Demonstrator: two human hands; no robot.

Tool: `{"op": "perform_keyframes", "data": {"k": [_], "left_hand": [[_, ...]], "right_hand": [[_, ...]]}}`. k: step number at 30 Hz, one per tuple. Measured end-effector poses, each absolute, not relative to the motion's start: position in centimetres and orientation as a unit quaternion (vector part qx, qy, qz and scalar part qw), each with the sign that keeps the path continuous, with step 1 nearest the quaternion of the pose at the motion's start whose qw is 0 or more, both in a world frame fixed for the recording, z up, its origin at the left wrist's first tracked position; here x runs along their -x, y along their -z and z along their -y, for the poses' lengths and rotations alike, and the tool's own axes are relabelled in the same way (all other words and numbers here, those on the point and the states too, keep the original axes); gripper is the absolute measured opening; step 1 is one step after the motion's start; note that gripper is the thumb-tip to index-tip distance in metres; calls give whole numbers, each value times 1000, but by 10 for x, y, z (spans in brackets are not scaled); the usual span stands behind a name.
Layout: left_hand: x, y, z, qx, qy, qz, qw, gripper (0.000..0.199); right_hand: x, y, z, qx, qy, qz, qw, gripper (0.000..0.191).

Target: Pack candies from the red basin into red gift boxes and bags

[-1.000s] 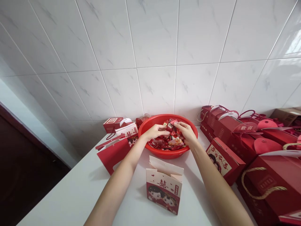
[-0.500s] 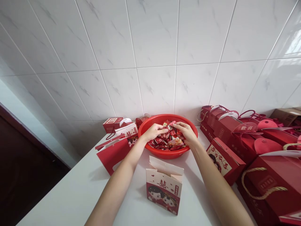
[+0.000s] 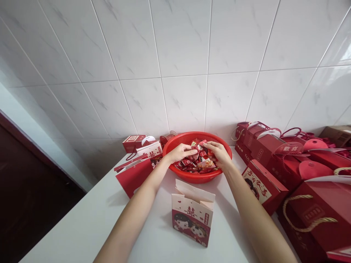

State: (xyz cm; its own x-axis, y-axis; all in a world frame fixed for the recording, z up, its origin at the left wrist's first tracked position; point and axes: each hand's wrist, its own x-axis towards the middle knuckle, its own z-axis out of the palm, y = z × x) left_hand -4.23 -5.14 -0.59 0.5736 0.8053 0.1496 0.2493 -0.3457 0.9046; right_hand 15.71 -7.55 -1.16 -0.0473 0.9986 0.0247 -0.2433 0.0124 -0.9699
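Note:
My left hand (image 3: pixel 179 152) reaches into a red plastic basket (image 3: pixel 197 178) heaped with wrapped candies (image 3: pixel 207 164). A red-wrapped candy (image 3: pixel 194 155) shows between its thumb and curled fingers, which partly hide it. Over the right side of the same heap, my right hand (image 3: pixel 219 155) has its fingers stretched and apart, their tips beside a small pink-wrapped candy (image 3: pixel 203 142). Nothing can be seen in its grasp. Between my forearms, an open-topped white and red paper box (image 3: pixel 192 219) with two cartoon faces stands upright on the white table (image 3: pixel 153 233).
On the left stand a tilted red paper box (image 3: pixel 133 179), a white and red box (image 3: pixel 150 149) and a small red box (image 3: pixel 133 144). Several red gift boxes (image 3: pixel 274 153) with rope handles crowd the right side. A tiled wall (image 3: pixel 183 106) rises behind the basket.
My right fingers have loosened and spread near the pink-wrapped candy, sinking lower over the heap. My left hand stays almost in place. The view has shifted slightly.

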Motion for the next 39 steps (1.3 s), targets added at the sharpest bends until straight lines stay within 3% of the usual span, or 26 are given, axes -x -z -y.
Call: {"op": "perform_keyframes", "data": {"k": [4,8,12,15,19,21,29,34,39], "left_hand": [[52,9,42,-785,-261,-427,366,29],[59,18,30,-807,-131,-527,230,10],[57,27,23,-802,-67,-545,234,19],[54,28,23,-801,-54,-546,240,15],[52,22,32,-810,-125,-532,211,46],[50,17,41,-811,-173,-516,212,49],[43,-8,96,-758,-384,-436,295,45],[45,-14,121,-722,-433,-460,282,25],[50,-20,133,-700,-457,-467,290,19]], "right_hand": [[-157,9,77,413,-553,425,586,40],[-156,9,77,414,-549,418,593,41],[-156,9,77,411,-550,424,591,42],[-156,10,76,413,-548,422,592,42],[-156,8,77,406,-546,425,597,42],[-156,4,79,402,-544,431,598,41],[-166,-26,102,400,-508,495,580,44],[-175,-48,124,421,-435,551,574,41],[-183,-60,140,408,-377,584,592,33]]}}
